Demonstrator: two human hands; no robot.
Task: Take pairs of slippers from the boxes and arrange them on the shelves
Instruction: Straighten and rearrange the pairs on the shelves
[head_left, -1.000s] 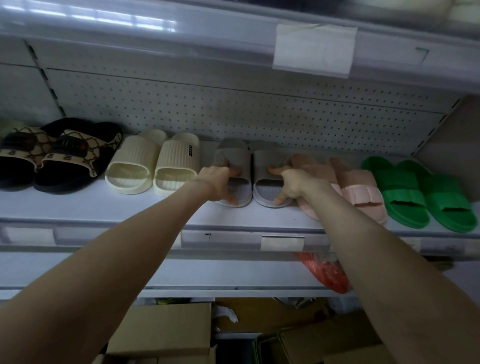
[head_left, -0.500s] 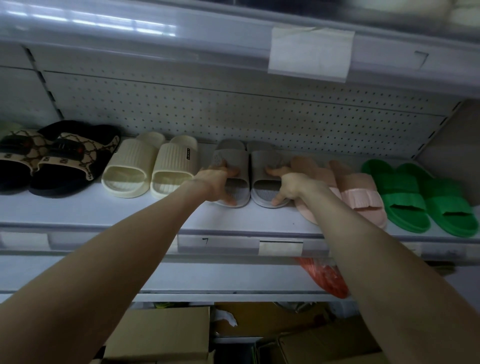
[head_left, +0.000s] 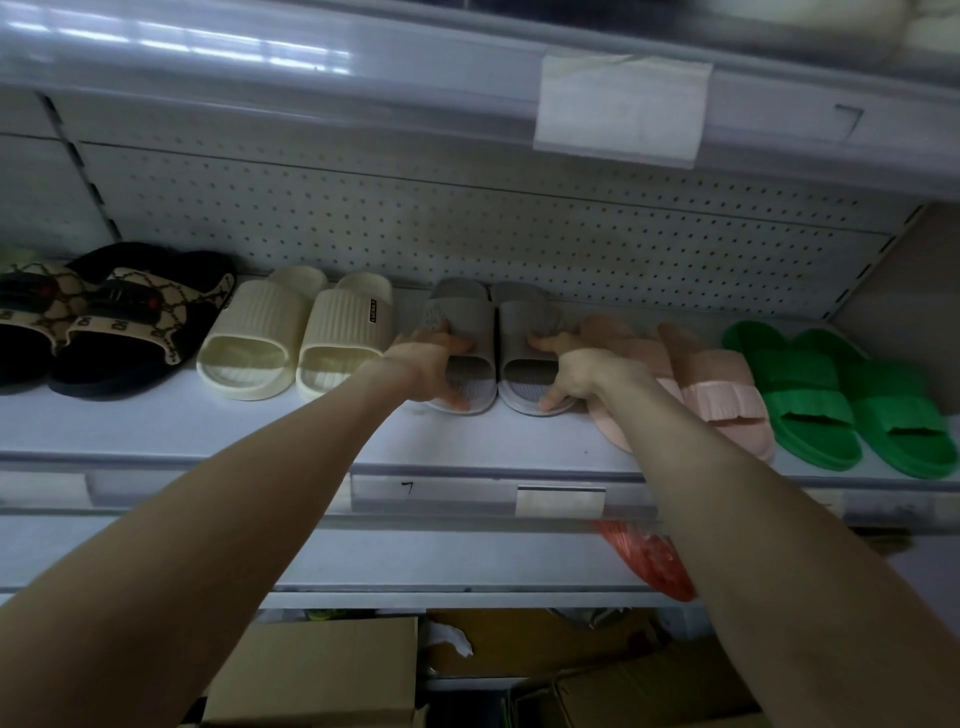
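1. the middle pair (head_left: 467, 317) is set on the shelf (head_left: 156, 426), with the back panel (head_left: 519, 228) behind it.
2. just left of the middle pair the near-left pair (head_left: 306, 332) is placed, and beyond that the far-left pair (head_left: 119, 322).
3. just right of it the near-right pair (head_left: 717, 384) is placed, then the far-right pair (head_left: 841, 395).
4. its left slipper is gripped by the left hand (head_left: 428, 364), its right slipper by the right hand (head_left: 576, 371).
5. below it, under the shelf, boxes (head_left: 322, 670) are kept; a bag (head_left: 649, 561) is seen below and to its right.
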